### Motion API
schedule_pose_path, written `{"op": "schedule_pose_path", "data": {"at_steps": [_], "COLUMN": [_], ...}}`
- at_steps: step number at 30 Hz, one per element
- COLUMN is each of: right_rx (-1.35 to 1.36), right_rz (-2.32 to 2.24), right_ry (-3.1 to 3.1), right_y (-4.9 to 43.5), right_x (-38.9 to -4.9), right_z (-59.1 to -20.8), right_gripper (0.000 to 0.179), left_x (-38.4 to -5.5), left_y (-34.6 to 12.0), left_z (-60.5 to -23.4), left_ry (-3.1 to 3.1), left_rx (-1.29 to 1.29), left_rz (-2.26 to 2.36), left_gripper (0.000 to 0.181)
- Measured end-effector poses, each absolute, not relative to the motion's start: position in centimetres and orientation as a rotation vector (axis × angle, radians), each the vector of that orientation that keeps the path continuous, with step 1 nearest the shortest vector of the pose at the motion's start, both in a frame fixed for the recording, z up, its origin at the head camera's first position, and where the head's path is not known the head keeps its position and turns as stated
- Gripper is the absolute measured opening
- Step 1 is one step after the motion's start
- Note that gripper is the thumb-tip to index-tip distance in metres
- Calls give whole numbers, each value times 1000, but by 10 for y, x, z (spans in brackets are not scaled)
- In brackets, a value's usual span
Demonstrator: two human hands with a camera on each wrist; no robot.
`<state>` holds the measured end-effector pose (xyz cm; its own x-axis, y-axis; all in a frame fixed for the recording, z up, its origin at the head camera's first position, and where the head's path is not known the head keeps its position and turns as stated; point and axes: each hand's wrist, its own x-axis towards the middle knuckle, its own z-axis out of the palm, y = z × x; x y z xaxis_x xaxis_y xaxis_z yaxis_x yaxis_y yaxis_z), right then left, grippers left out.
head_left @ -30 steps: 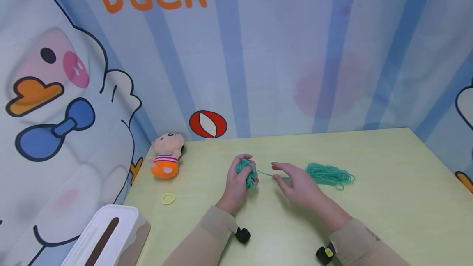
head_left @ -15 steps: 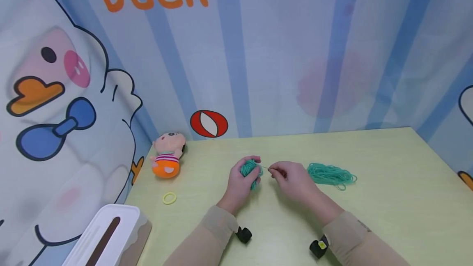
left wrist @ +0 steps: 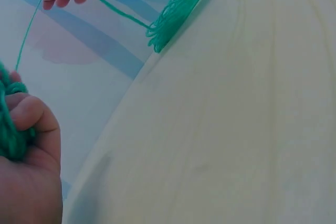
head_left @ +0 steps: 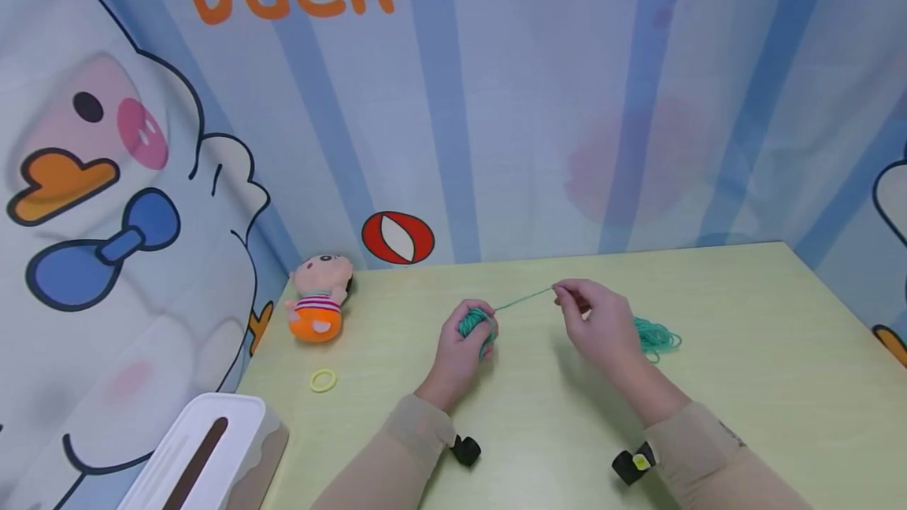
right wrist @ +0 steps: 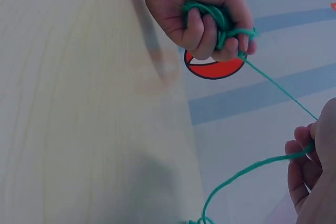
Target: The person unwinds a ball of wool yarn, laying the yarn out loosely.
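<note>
Green and lumpy, the yarn ball (head_left: 471, 323) sits in the left hand (head_left: 453, 349), fingers curled round it, in the head view; 1 taut strand (head_left: 524, 299) joins it to the right hand (head_left: 602, 325), whose fingertips pinch it. Right of the ball lies a loose skein (head_left: 656, 335); left of the ball, a slotted white-lidded box (head_left: 244, 423), inside hidden. Left wrist: the skein fans out loopily. Right wrist: slack yarn (right wrist: 268, 160) bows from the right hand.

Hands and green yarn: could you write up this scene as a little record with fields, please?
Left hand: grips a wound bundle of green yarn
Right hand: pinches the strand above the table
Strand: straight between the hands, slack from right hand to skein
Skein: loose loops lying on the table
Also there: plush toy, yellow ring, at the table's left side
</note>
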<state>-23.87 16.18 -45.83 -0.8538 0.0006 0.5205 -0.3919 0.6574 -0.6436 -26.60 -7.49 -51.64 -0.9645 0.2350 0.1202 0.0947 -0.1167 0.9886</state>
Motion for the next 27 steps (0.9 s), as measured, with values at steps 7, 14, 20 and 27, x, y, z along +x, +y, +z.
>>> {"op": "schedule_pose_path", "data": {"at_steps": [7,14,20,27], "right_rx": [219,102,8,-43], "right_rz": [1080,1093,1082,1052], "right_ry": [-2283,-2295,-2343,-2397], "right_y": [185,212,237,269], "right_x": [-233,-222,-213,-204], "right_z": [-460,-467,-471,-477], "right_gripper": [13,17,22,26], "left_x": [-267,-269,-270,-270], "left_y": [-78,-79,-78,-79], "left_z": [-513,-518,-519,-520], "left_ry": [1966,2192,2079,2122], "left_rx": [326,229,244,217], "left_rz": [2304,2240,2328,2324], "left_gripper": [21,26,17,29]}}
